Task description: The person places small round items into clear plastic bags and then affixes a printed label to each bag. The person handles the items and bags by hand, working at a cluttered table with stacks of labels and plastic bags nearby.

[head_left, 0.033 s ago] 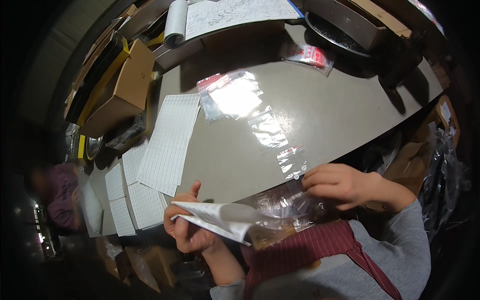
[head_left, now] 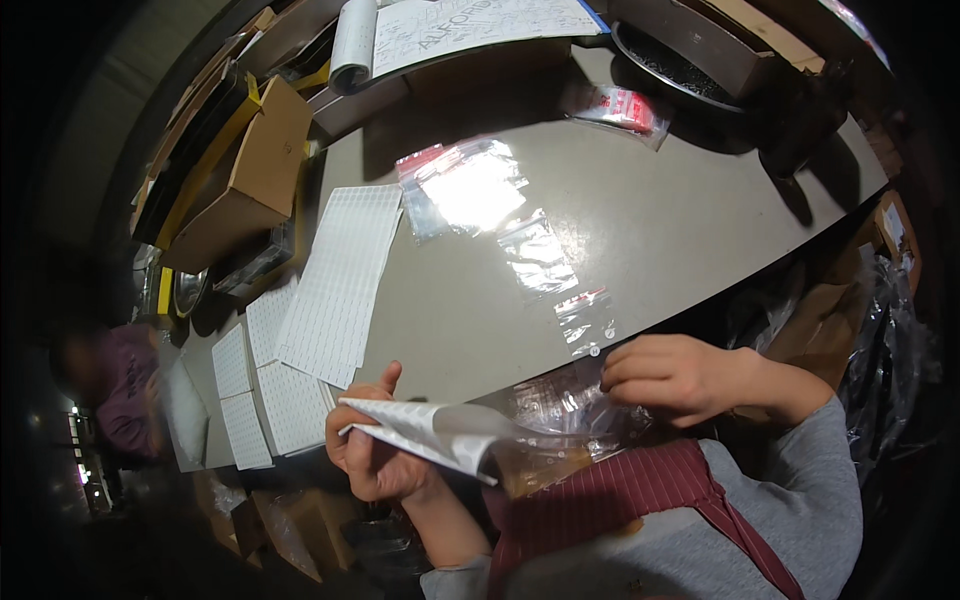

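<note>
My left hand (head_left: 375, 455) grips a folded sheet of white labels (head_left: 415, 435), its thumb pointing up and the sheet's free end curling toward my apron. My right hand (head_left: 680, 378) is closed, fingers curled together just past the table's near edge; what they hold, if anything, cannot be made out. Beside its fingertips lies a small clear zip bag (head_left: 584, 318) with round white stickers at its lower corner. Under the right hand, several clear bags (head_left: 560, 405) rest in front of my apron. More zip bags (head_left: 537, 255) trail up the table toward a glaring pile (head_left: 470, 185).
Stacks of label sheets (head_left: 335, 275) cover the table's left side, near a cardboard box (head_left: 265, 150). At the back are a marked paper pad (head_left: 470, 35), a red-and-clear packet (head_left: 620, 108) and a bowl of dark pieces (head_left: 675, 75). Another person (head_left: 125, 385) is at far left.
My right hand has dropped very slightly toward my lap. The label sheet in my left hand has shifted a little; the things on the table look unmoved.
</note>
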### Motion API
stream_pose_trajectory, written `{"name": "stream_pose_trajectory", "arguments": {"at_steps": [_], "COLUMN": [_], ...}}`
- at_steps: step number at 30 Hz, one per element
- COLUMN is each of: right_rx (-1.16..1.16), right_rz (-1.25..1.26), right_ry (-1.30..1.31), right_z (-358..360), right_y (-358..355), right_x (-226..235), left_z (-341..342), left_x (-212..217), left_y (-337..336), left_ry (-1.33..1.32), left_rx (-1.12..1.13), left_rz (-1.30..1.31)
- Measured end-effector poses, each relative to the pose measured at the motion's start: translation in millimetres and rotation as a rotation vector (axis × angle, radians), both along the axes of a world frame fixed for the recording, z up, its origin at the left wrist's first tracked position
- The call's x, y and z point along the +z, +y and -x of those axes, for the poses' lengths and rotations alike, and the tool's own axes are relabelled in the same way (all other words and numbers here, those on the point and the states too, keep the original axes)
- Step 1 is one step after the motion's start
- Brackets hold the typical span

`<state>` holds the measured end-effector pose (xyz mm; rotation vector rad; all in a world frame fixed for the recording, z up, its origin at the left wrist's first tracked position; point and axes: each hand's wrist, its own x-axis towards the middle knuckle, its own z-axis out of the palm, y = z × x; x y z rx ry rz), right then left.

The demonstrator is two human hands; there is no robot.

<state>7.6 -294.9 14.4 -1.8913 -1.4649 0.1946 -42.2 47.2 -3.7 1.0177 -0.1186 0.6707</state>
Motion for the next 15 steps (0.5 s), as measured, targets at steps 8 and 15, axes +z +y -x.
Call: {"name": "stream_pose_trajectory", "arguments": {"at_steps": [8, 15], "right_rx": [-0.077, -0.425], "right_rz": [0.0, -0.073], "right_ry": [-0.021, -0.032], "right_z": [-26, -57], "right_y": [7, 44], "right_x": [35, 52], "left_z": [-10, -18], "left_x": [11, 15], "left_y": [-17, -30], "left_ry": [0.343, 0.448], "left_rx": [0.027, -0.009], "left_rz": [-0.221, -0.388]}}
